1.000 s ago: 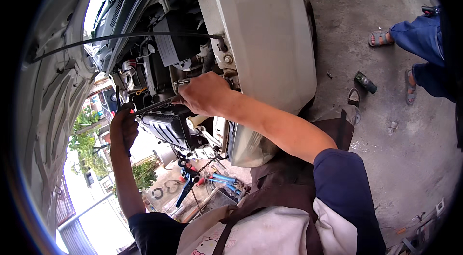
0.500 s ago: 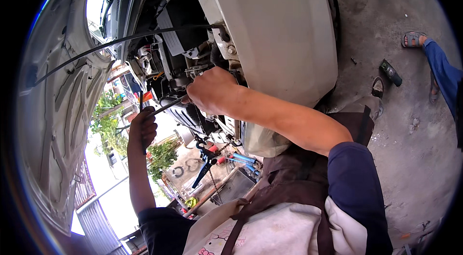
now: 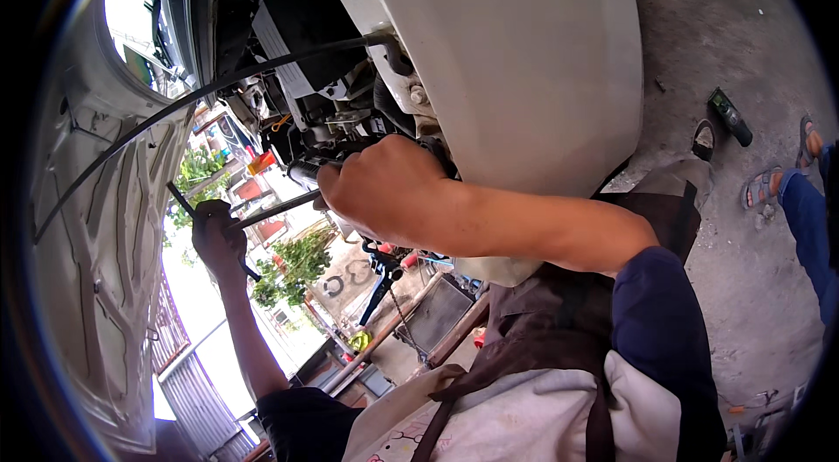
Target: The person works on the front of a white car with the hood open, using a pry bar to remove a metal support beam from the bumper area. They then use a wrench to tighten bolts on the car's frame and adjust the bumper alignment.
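Note:
My left hand (image 3: 217, 239) is closed around the dark crossbar of a T-handle wrench (image 3: 278, 209), where bar and shaft meet. The bar slants, with an end sticking out on either side of the fist. From there the shaft runs right into my right hand (image 3: 384, 187), whose fingers are curled around it at the edge of the engine bay (image 3: 306, 104). What lies at the tool's far end is hidden behind this hand.
An open hood (image 3: 96, 226) stands at left, with a thin prop rod (image 3: 210, 95) crossing above my hands. A pale car fender (image 3: 507, 60) fills the upper middle. At right, another person's sandalled foot (image 3: 762, 188) and a dark green bottle-like object (image 3: 731, 118) are on the floor.
My left hand has moved left and slightly down, and the wrench's crossbar has swung from near upright to a slant. My view has shifted; the other person's feet have moved.

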`<state>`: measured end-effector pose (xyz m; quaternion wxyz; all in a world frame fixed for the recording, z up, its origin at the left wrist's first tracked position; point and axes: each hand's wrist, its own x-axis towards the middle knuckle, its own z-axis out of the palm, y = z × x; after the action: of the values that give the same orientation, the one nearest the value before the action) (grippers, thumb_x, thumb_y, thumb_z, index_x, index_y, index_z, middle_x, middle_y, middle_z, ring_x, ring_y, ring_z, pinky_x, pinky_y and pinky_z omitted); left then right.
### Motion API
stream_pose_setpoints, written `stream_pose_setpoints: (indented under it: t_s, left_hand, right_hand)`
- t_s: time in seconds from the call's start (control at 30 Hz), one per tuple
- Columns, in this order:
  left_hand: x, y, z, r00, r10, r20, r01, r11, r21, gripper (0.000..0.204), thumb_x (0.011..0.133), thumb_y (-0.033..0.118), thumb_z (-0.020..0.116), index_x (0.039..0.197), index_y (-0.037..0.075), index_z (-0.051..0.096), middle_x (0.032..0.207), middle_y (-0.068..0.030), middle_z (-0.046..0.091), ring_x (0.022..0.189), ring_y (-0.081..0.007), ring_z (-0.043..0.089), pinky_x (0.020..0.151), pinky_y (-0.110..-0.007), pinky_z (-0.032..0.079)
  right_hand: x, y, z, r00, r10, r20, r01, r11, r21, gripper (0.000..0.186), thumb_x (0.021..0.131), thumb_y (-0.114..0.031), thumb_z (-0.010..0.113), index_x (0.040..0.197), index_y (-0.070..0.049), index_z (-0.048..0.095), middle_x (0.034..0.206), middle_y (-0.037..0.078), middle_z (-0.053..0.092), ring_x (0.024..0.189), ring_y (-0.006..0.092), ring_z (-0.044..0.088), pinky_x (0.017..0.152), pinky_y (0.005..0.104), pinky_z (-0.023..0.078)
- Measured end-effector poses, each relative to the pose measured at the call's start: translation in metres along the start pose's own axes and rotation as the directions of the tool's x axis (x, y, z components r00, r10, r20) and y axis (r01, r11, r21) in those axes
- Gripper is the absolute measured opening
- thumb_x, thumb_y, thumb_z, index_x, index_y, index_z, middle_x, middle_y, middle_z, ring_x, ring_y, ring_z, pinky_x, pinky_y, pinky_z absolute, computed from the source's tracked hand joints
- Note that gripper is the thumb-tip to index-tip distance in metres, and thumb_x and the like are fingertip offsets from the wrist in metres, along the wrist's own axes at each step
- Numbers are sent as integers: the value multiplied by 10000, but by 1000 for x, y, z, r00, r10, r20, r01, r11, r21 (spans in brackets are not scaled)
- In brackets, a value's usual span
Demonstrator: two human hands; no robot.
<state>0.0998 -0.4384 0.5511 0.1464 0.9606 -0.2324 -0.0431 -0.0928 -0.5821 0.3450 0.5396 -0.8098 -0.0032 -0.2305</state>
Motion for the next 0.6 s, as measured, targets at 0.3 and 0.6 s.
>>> stream_pose_setpoints:
  t_s: [0.3,0.6]
  left_hand:
    - [-58,-23,4,990,116,-85,-139,930,-341,122,916,128,426,835,44,463,578,-10,377,368,-73,298,292,-209,233]
    - [-100,-25,-22,861,-300,411,488,718,-496,180,1046,155,303,988,105,466,619,49,314,415,-36,290,351,-176,253]
  right_hand:
    - [-10,3,0,993,-112,-37,111,993,-50,169,781,-148,625,876,-9,615,652,98,642,580,232,661,469,337,465]
    - [-18,-23,23,949,-125,-288,34,953,-300,139,764,-168,620,800,-35,635,707,46,582,647,183,531,599,315,366]
